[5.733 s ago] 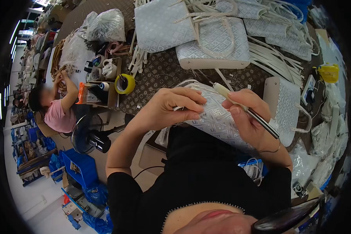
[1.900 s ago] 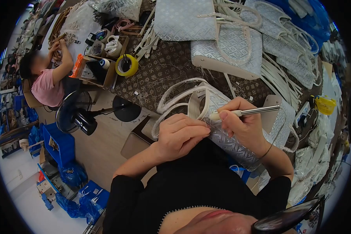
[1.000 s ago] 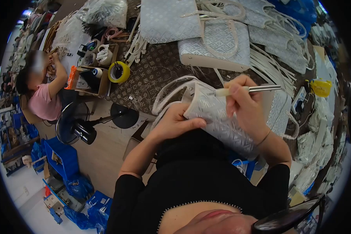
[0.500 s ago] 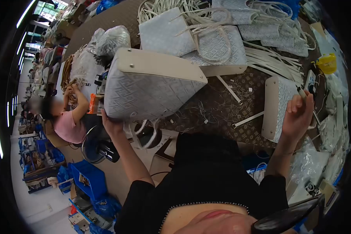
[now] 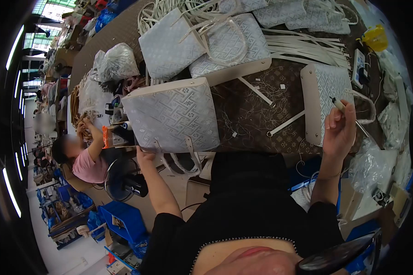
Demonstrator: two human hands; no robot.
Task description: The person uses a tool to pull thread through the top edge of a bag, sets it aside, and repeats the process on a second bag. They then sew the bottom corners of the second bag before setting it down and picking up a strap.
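My left hand (image 5: 146, 159) is closed on the edge of a silver-white patterned handbag (image 5: 174, 117), near its opening. The bag is tilted over the table's front edge, its cream base facing away from me and its handles (image 5: 183, 158) hanging towards me. My right hand (image 5: 339, 130) is raised at the right, fingers wrapped round a pen-like tool (image 5: 338, 105) with a pale grip and a thin dark tip. Behind that hand a second patterned handbag (image 5: 326, 82) lies on its side, its cream base to the left. The tool looks apart from both bags.
More patterned bags (image 5: 234, 43) and pale straps (image 5: 307, 48) lie at the back of the brown table (image 5: 289, 101). Loose threads and two short straps (image 5: 257, 91) are scattered mid-table. A fan (image 5: 124, 181) stands at the left, near a seated person in pink (image 5: 89, 165).
The handbag in my left hand has turned so its patterned side shows more and its base points away. My right hand has lowered slightly with the tool, whose tip now shows. The view has shifted.
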